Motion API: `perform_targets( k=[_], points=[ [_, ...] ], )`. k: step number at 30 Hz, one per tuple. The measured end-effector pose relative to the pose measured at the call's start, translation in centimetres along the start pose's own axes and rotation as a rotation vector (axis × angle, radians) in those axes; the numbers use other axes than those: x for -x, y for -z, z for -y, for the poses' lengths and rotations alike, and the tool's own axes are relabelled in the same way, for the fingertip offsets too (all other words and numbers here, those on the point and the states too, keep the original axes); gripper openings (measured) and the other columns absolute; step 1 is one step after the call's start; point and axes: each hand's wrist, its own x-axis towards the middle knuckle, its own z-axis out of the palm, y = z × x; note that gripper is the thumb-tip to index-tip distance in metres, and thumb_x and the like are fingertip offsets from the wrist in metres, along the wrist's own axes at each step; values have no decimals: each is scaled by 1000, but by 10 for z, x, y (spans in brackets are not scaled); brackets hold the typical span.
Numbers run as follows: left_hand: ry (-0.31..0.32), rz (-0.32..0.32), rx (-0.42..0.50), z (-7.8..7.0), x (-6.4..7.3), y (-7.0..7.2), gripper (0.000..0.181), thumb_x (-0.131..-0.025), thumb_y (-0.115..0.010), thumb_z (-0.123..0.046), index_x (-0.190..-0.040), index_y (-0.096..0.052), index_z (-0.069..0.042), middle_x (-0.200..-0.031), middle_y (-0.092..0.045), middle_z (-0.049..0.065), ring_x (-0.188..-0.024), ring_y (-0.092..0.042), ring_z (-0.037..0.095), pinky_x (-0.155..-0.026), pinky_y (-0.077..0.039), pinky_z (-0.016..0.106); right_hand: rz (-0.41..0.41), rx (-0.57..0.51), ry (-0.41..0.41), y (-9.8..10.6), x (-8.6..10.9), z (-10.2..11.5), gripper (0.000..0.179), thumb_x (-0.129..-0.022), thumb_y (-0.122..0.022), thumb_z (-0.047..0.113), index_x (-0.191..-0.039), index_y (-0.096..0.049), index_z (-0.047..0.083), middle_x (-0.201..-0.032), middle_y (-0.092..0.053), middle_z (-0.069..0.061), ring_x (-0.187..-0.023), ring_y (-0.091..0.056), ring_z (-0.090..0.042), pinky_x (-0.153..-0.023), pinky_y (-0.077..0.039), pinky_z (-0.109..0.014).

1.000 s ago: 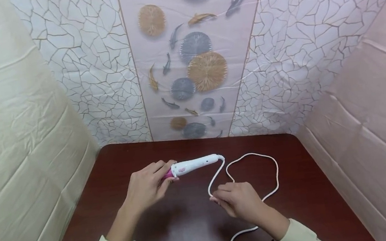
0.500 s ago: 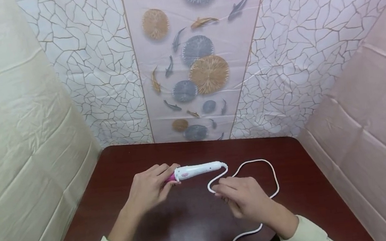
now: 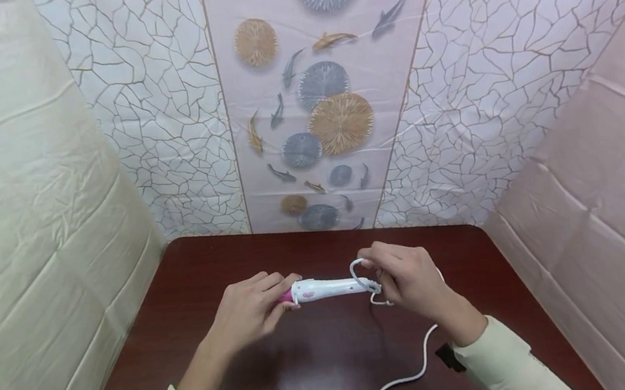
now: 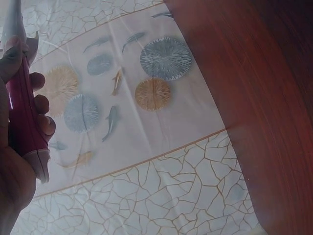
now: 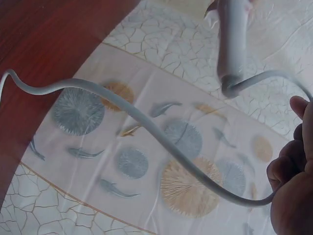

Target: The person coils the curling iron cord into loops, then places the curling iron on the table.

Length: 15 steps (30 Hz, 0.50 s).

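Note:
A hair straightener (image 3: pixel 332 287) with a white handle and a pink barrel lies level above the table in the head view. My left hand (image 3: pixel 256 307) grips its pink end; in the left wrist view fingers curl round the pink barrel (image 4: pixel 24 112). At the tail of the handle, my right hand (image 3: pixel 410 277) pinches the white cord (image 3: pixel 403 380), and a small loop arches over the handle's end. In the right wrist view the handle (image 5: pixel 232 44) points down and the cord (image 5: pixel 146 122) runs from the curled fingers. Part of the pink end is hidden by my left hand.
The dark red wooden table (image 3: pixel 311 377) has rounded far corners. Behind it hangs a patterned cloth (image 3: pixel 302 111) with fish and round motifs. Pale cloth walls (image 3: pixel 33 255) stand at both sides. The cord's far end runs off the near edge of view.
My right hand has moved up and away from me to the handle's tail, bringing the cord up into a loop over it. The straightener has shifted slightly right and nearer to me.

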Motion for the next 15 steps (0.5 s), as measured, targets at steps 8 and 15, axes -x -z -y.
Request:
perform_targets(
  k=[8, 15],
  points=[
    [-49, -27, 15, -5, -1, 3, 37, -104, -70, -42, -137, -77, -26, -103, -73, -15, -80, -64, 9, -58, -50, 25, 36, -18, -130, -8, 8, -22, 31, -117, -51, 26, -115, -76, 8, -88, -73, 1, -60, -49, -6, -55, -47, -27],
    [-93, -86, -9, -8, -4, 6, 43, -114, -48, -46, -138, -76, -23, -103, -72, -12, -80, -63, 10, -59, -52, 26, 64, 7, -222, -18, 18, -33, 11, -105, -71, 10, -114, -78, 10, -98, -80, 0, -67, -59, -9, -64, -55, -36]
  ],
)
